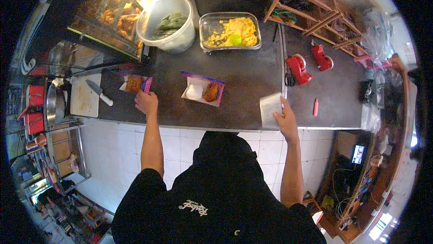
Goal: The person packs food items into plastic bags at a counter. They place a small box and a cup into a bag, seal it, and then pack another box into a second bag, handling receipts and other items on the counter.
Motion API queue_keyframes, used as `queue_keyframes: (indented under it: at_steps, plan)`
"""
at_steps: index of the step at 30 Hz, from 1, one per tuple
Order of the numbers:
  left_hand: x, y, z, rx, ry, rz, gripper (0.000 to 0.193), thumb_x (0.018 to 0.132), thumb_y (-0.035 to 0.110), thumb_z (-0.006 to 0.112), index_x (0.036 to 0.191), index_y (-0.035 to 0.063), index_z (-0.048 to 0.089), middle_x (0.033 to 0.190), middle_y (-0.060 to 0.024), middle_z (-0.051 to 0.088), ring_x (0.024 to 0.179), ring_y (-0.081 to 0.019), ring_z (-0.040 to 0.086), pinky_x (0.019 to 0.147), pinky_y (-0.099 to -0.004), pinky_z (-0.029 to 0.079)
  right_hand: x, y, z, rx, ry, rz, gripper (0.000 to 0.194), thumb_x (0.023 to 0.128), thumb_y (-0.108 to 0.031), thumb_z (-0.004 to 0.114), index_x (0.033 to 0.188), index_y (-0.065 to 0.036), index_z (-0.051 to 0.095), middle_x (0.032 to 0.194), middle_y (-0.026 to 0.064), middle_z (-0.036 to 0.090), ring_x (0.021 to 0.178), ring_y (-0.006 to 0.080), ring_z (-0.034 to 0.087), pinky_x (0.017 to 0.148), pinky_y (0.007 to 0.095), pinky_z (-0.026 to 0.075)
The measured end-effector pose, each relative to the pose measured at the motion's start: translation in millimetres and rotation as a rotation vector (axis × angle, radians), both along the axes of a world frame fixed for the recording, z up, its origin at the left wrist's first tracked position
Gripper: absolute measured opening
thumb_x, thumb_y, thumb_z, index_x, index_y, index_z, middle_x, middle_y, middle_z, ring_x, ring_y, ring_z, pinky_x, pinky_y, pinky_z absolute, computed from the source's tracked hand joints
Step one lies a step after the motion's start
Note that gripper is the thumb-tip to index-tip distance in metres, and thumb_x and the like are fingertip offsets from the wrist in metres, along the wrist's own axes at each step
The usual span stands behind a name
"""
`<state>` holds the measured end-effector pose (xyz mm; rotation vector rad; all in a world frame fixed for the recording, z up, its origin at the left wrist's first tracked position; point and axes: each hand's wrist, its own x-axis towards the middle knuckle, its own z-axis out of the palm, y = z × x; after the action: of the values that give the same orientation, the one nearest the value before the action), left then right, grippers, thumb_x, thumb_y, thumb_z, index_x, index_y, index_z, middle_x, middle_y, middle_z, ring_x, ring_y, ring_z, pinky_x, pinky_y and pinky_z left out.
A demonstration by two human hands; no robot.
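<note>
At the left of the dark counter, my left hand point(147, 103) is on the near edge of a small paper food box point(147, 84) with a piece of fried chicken point(134, 84) in it. My right hand point(287, 119) grips a flat, whitish paper-like piece point(270, 110) above the counter's front edge. Between my hands, an open paper box point(219, 101) holds a white wrapped lump point(195, 92) and a piece of fried chicken point(210, 92). Its printed flap stands up along the back and right side.
Behind stand a white plastic bucket point(184, 38) with green vegetables and a clear tray point(258, 43) of yellow food. A knife point(98, 92) lies on a cutting board point(81, 103) at left. Red tape dispensers point(299, 70), scissors point(289, 79) and a pink marker point(316, 107) lie at right.
</note>
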<state>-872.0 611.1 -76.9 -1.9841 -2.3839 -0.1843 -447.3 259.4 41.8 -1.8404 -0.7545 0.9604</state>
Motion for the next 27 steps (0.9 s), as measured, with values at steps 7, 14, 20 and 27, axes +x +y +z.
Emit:
queue_keyframes:
  at_steps: [7,14,20,27]
  plan:
    - [-17,14,-24,-0.025,0.08,-0.097,0.028,0.083,0.028,0.064,0.101,0.0064,0.067,0.107,-0.0169,0.066,0.104,-0.0392,0.06,0.087,-0.0534,0.049,13,65,-66,0.0,-0.006,-0.179,0.053,0.086,-0.011,0.071,0.134,-0.003,0.049,0.107,0.0121,0.069,0.094,0.0194,0.065,0.082,0.0344,0.053]
    - [38,-48,27,0.063,-0.185,-0.126,0.016,0.085,0.019,0.063,0.095,0.007,0.067,0.095,-0.0148,0.064,0.097,-0.0344,0.061,0.083,-0.0492,0.048,21,39,-143,-0.478,-0.453,-0.237,0.052,0.084,-0.035,0.071,0.117,-0.001,0.05,0.097,0.023,0.068,0.093,0.0411,0.067,0.081,0.05,0.051]
    - [240,-204,53,-0.026,-0.594,-0.937,0.026,0.079,0.016,0.072,0.103,0.0073,0.065,0.105,-0.0144,0.063,0.102,-0.0339,0.059,0.088,-0.0451,0.045,27,42,-125,-0.615,-0.616,0.125,0.039,0.092,-0.047,0.057,0.103,-0.01,0.055,0.082,0.022,0.07,0.077,0.0444,0.069,0.068,0.0577,0.053]
    - [335,-237,-4,-0.374,-0.232,-0.96,0.088,0.072,0.04,0.081,0.146,0.0115,0.042,0.152,-0.0075,0.036,0.144,-0.0332,0.026,0.115,-0.0569,0.022,142,-30,-120,-0.536,-0.941,-0.34,0.034,0.088,-0.043,0.062,0.101,-0.012,0.063,0.105,0.0176,0.067,0.095,0.0374,0.067,0.076,0.0525,0.054]
